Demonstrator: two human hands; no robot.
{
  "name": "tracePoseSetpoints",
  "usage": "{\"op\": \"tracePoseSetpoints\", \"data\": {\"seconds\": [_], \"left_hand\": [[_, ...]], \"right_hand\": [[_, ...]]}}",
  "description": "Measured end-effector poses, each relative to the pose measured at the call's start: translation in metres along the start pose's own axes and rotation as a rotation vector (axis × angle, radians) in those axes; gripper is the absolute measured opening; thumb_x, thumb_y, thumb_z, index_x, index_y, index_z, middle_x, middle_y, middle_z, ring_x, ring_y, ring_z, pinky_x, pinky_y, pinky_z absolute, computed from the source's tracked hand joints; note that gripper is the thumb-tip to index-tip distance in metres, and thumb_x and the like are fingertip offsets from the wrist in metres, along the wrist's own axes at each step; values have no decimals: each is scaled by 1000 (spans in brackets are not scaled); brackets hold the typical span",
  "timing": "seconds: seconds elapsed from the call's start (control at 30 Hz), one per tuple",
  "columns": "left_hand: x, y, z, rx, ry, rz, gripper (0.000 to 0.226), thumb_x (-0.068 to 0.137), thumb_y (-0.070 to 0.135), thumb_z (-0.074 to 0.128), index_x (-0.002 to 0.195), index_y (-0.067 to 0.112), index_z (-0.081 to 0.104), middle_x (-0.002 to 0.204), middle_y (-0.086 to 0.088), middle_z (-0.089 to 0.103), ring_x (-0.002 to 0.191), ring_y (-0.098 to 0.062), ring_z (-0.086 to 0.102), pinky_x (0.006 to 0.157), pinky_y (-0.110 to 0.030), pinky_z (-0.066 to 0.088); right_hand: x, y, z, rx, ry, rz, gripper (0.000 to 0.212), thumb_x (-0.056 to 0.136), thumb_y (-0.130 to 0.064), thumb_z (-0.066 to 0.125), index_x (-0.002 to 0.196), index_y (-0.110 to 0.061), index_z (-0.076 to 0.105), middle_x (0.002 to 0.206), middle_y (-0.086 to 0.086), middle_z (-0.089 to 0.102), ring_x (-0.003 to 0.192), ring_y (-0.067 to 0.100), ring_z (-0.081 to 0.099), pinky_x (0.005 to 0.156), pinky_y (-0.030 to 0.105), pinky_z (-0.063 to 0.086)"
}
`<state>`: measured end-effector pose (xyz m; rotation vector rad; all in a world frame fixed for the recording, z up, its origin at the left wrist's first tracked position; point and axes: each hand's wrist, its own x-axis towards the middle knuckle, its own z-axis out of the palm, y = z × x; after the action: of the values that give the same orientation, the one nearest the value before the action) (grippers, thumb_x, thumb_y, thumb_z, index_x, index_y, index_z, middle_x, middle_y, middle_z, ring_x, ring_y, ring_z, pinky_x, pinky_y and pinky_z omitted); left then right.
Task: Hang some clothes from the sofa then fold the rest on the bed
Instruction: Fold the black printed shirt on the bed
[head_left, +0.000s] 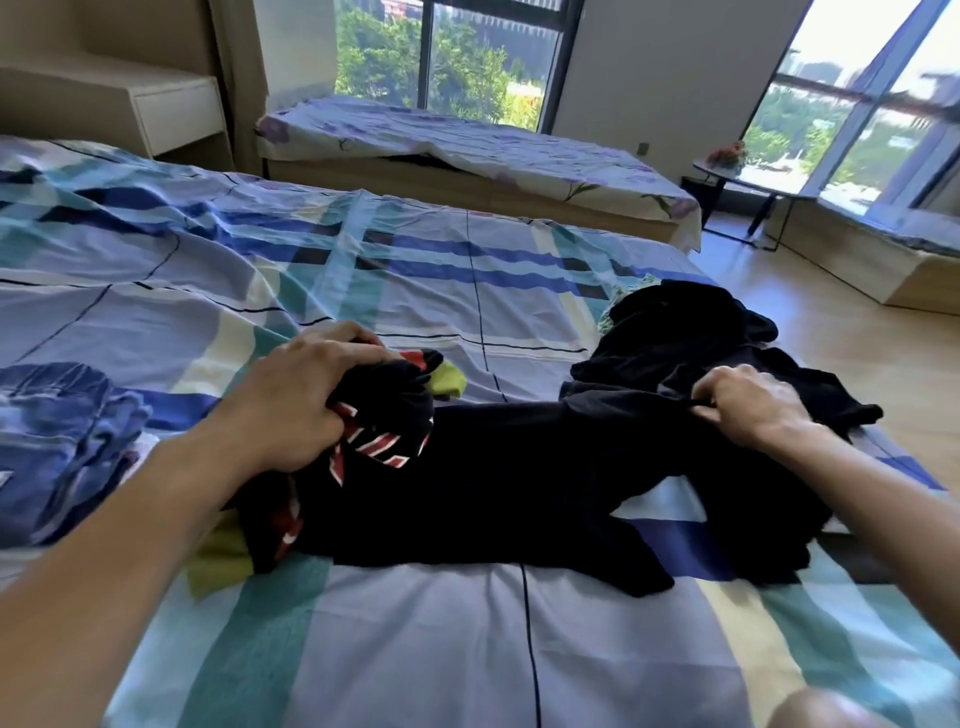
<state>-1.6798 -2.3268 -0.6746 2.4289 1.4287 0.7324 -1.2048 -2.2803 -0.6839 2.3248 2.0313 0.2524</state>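
Black garment (519, 478) stretched left-right between both hands.

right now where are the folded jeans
In the head view the folded jeans lie on the bed at the far left edge, left of the left hand, which grips the black garment.
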Motion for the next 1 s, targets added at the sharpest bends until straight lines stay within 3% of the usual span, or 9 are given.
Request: {"op": "tracePoseSetpoints", "data": {"seconds": [0.17, 0.27, 0.37, 0.47, 0.6, 0.67, 0.73, 0.83, 1.0], "left_hand": [[-7, -14, -15, 22, 103, -103, 81, 64, -7, 61, 130, 40, 63, 129, 17, 56, 115, -26, 57, 89, -52, 51], [-12, -25, -24, 52, 152, -132, 81, 62, -6, 65, 127, 42, 62, 128, 16, 54, 113, -26, 58, 88, -50, 52], [-11, -14, -20, -95, 172, -49, 79, 60, -7, 67, 130, 28, 58, 127, 6, 51, 115, -20, 56, 99, -32, 45], [-8, 9, -9, -240, 195, 45, 79, 64, 0, 68, 137, 22, 49, 132, 2, 50, 119, -8, 54, 100, -13, 40], [-5, 27, 3, -410, 220, 50, 89, 68, -5, 75, 143, 27, 40, 141, 5, 48, 124, -1, 57, 90, -20, 52], [-6, 31, 9, -353, 244, 12, 84, 65, 11, 74, 141, 28, 41, 139, 7, 52, 120, -1, 59, 92, -19, 49], [-8, 27, 12, -239, 250, -51, 68, 65, 22, 71, 129, 27, 53, 117, 4, 66, 104, -9, 66, 85, -22, 48], [-12, 18, 8, -149, 237, -133, 30, 73, 16, 71, 100, 27, 65, 84, 7, 68, 82, -15, 66, 70, -26, 42], [-17, 3, -10, -165, 274, -233, 30, 77, 0, 66, 100, 18, 62, 83, -1, 67, 78, -19, 60, 61, -11, 39]], "right_hand": [[-3, 45, 3, 138, -56, -66, 31, 85, -32, 76, 60, -44, 63, 68, -8, 64, 70, 16, 62, 67, 34, 50], [-15, 73, 4, -114, -89, 127, 9, 86, -34, 70, 88, -43, 71, 95, 4, 66, 88, 29, 66, 75, 38, 53], [-20, 51, -11, -265, -36, 193, 39, 84, -30, 69, 122, -29, 64, 121, 9, 59, 110, 32, 60, 88, 40, 47], [-29, -24, -40, 258, 223, -155, 74, 78, -38, 81, 143, -25, 50, 140, 11, 50, 130, 29, 48, 107, 43, 39], [-84, -147, -78, 712, -125, -690, 116, 66, -49, 90, 158, -38, 19, 157, -17, 29, 143, -3, 29, 115, 13, 24], [-99, -186, -72, 765, -206, -758, 125, 67, -37, 93, 160, -37, 9, 153, -16, 34, 140, -5, 33, 114, 12, 27], [-100, -204, -62, 875, -182, -663, 115, 69, -25, 92, 156, -43, 18, 137, -12, 55, 124, 2, 53, 105, 20, 42], [-92, -196, -53, 1106, -54, -509, 52, 78, -11, 85, 123, -26, 64, 100, 0, 75, 90, 10, 72, 80, 21, 54], [-73, -150, -37, 1358, 257, -139, 12, 93, -12, 71, 84, -19, 69, 75, -2, 72, 70, 12, 69, 69, 31, 56]]}}
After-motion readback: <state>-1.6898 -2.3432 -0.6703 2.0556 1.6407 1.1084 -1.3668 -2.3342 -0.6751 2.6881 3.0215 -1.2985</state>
